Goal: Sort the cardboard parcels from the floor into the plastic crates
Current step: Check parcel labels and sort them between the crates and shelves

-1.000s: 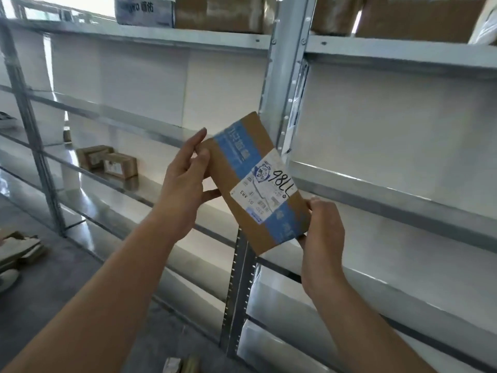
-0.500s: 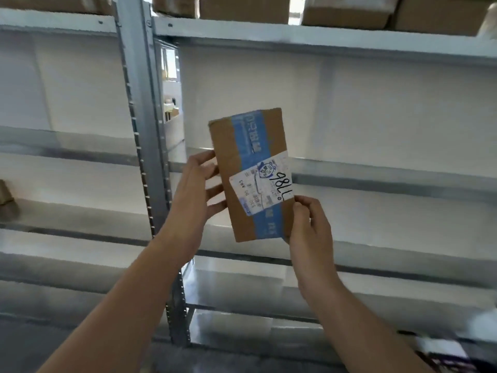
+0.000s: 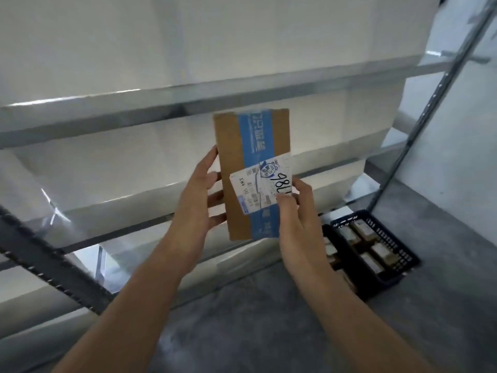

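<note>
Both hands grip one parcel, left hand on its edge, right hand pinching the label, which could peel and drop it short of the crate.

The floor near the arms lies free; the crate at right is full of parcels, and shelf beams block the far side

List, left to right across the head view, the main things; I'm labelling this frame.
Dark upright → left hand → parcel → right hand → crate, with both hands holding the parcel.
</note>
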